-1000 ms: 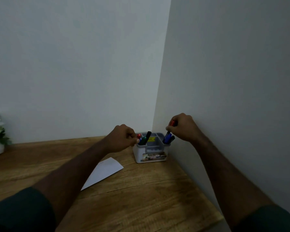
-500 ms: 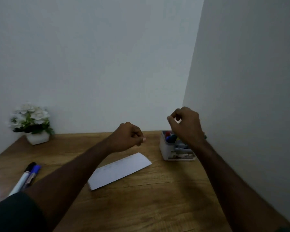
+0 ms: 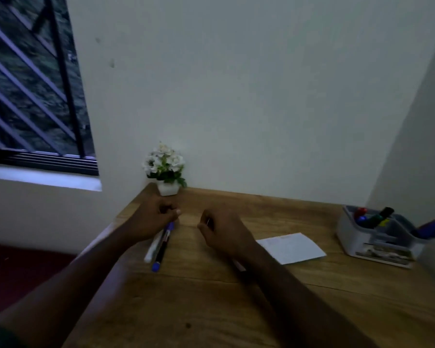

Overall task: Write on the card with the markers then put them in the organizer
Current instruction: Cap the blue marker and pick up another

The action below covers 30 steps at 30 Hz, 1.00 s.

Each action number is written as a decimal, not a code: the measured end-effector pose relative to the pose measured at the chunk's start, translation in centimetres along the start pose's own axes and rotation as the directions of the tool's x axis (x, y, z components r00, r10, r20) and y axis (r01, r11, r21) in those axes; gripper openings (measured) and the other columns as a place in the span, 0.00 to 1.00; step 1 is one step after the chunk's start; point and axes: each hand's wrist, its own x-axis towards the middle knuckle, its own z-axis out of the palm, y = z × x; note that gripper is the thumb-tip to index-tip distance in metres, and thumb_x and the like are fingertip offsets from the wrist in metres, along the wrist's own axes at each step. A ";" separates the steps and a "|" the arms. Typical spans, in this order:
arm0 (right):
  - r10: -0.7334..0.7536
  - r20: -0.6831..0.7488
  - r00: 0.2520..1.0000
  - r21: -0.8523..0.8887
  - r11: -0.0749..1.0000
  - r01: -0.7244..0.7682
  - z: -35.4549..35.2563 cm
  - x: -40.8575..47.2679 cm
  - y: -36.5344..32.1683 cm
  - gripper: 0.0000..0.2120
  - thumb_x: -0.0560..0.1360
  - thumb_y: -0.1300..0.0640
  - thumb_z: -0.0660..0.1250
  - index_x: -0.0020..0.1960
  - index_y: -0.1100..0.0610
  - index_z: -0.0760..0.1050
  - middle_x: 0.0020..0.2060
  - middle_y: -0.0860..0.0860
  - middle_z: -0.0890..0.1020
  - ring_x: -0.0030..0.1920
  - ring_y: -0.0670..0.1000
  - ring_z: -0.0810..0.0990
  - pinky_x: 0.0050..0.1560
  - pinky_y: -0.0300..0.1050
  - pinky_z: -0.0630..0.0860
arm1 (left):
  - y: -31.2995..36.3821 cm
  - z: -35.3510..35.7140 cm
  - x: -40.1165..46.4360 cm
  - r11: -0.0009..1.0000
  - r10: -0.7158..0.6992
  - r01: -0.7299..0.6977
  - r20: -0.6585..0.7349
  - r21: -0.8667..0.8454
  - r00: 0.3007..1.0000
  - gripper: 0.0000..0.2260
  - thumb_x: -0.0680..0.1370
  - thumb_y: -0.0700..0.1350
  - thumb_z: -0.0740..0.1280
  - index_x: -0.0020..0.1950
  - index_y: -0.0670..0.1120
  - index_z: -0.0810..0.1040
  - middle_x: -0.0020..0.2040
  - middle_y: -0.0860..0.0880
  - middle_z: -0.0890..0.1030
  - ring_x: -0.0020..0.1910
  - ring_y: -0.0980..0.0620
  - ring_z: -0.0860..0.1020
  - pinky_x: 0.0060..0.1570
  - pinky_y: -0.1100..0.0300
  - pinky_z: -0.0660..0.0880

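1. The left hand point(image 3: 152, 221) hovers over the upper ends of two markers lying side by side on the worktop point(image 3: 211, 297) — a white marker point(image 3: 153, 247) and a blue-capped marker point(image 3: 161, 249). Its fingers are curled; whether they actually grip a marker cannot be told.
2. The right hand point(image 3: 226, 233) is just right of them, fingers loosely curled, nothing seen in its grip.
3. The card point(image 3: 293, 247) lies flat, right of the right hand.
4. The organizer point(image 3: 377, 243) stands by the right wall, well apart from the two loose markers — several markers already stand in its compartments.
5. A small flower pot point(image 3: 166, 169) stands against the back wall.
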 end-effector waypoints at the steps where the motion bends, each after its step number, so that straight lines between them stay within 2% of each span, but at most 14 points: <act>1: 0.034 0.022 0.999 0.014 0.999 -0.035 1.0 0.3 -0.8 0.06 0.78 0.50 0.67 0.48 0.52 0.78 0.46 0.49 0.80 0.46 0.47 0.76 0.46 0.45 0.75 | -1.1 -0.6 -0.4 0.999 -0.031 0.031 -0.014 0.015 0.999 0.07 0.77 0.40 0.69 0.39 0.45 0.84 0.34 0.52 0.83 0.37 0.58 0.80 0.38 0.65 0.73; 4: 0.113 0.045 0.993 0.024 0.993 -0.114 3.5 1.1 -3.1 0.09 0.78 0.49 0.64 0.47 0.54 0.78 0.47 0.51 0.80 0.48 0.50 0.78 0.49 0.49 0.78 | -4.0 -1.9 -1.2 0.994 -0.087 0.089 -0.032 0.063 0.996 0.07 0.77 0.40 0.68 0.44 0.49 0.84 0.39 0.55 0.83 0.40 0.62 0.79 0.42 0.67 0.71; 9: 0.269 0.178 0.946 -0.001 0.962 -0.273 5.8 2.6 -5.5 0.17 0.74 0.42 0.68 0.51 0.55 0.75 0.50 0.54 0.77 0.49 0.52 0.77 0.41 0.46 0.75 | -5.4 -2.3 -2.2 0.983 -0.131 0.132 -0.018 0.128 0.991 0.08 0.76 0.39 0.68 0.47 0.52 0.83 0.43 0.59 0.81 0.44 0.63 0.78 0.43 0.69 0.69; 14: 0.348 0.238 0.907 -0.071 0.937 -0.341 5.4 3.4 -5.7 0.15 0.74 0.51 0.70 0.57 0.56 0.72 0.57 0.55 0.75 0.55 0.54 0.76 0.46 0.47 0.77 | -4.6 -1.6 -2.0 0.985 -0.110 0.111 -0.015 0.129 0.994 0.05 0.74 0.42 0.71 0.47 0.52 0.83 0.43 0.60 0.81 0.44 0.66 0.77 0.40 0.76 0.67; 18: 0.360 0.190 0.913 -0.070 0.933 -0.353 4.6 3.3 -5.3 0.14 0.75 0.54 0.70 0.59 0.56 0.74 0.56 0.53 0.77 0.50 0.50 0.75 0.43 0.44 0.74 | -3.9 -1.1 -1.5 0.989 -0.103 0.102 0.004 0.103 0.995 0.06 0.73 0.44 0.73 0.47 0.54 0.82 0.44 0.59 0.81 0.44 0.66 0.76 0.39 0.75 0.67; 21: 0.297 0.140 0.945 -0.059 0.955 -0.291 3.3 3.1 -4.6 0.11 0.79 0.52 0.64 0.58 0.56 0.74 0.52 0.53 0.79 0.48 0.50 0.77 0.42 0.44 0.73 | -3.5 -0.9 -1.3 0.995 -0.068 0.072 -0.051 0.070 0.996 0.06 0.74 0.44 0.72 0.43 0.56 0.82 0.42 0.56 0.82 0.43 0.61 0.78 0.41 0.68 0.72; 23: 0.197 0.097 0.976 -0.030 0.980 -0.195 1.8 2.7 -3.7 0.08 0.80 0.53 0.61 0.56 0.56 0.74 0.49 0.53 0.79 0.45 0.51 0.77 0.40 0.44 0.68 | -2.7 -0.5 -1.0 0.999 -0.011 0.013 -0.082 0.029 0.997 0.04 0.76 0.45 0.71 0.41 0.52 0.83 0.39 0.53 0.83 0.42 0.57 0.79 0.40 0.66 0.71; 26: 0.037 0.019 0.999 -0.062 0.997 -0.036 -0.7 1.7 -1.7 0.10 0.82 0.52 0.57 0.56 0.55 0.74 0.45 0.53 0.80 0.42 0.51 0.76 0.40 0.44 0.65 | -0.8 0.6 -0.1 0.990 0.068 -0.076 -0.077 -0.117 0.995 0.08 0.78 0.44 0.68 0.39 0.48 0.82 0.34 0.49 0.82 0.35 0.54 0.79 0.38 0.63 0.74; 28: -0.023 -0.035 0.999 -0.174 0.985 0.017 -2.1 0.8 0.1 0.12 0.83 0.47 0.55 0.55 0.52 0.74 0.41 0.49 0.78 0.39 0.49 0.75 0.38 0.45 0.66 | 0.9 1.8 0.5 0.975 0.107 -0.121 -0.079 -0.188 0.991 0.08 0.80 0.46 0.65 0.42 0.49 0.81 0.35 0.50 0.81 0.35 0.55 0.79 0.39 0.58 0.75; 30: -0.040 -0.032 0.999 -0.273 0.962 0.030 -3.1 -0.3 2.2 0.13 0.83 0.44 0.54 0.53 0.50 0.74 0.38 0.45 0.76 0.35 0.46 0.72 0.35 0.44 0.66 | 2.8 3.5 1.0 0.949 0.128 -0.138 -0.053 -0.285 0.990 0.08 0.81 0.46 0.63 0.51 0.48 0.82 0.38 0.48 0.82 0.36 0.56 0.79 0.39 0.59 0.76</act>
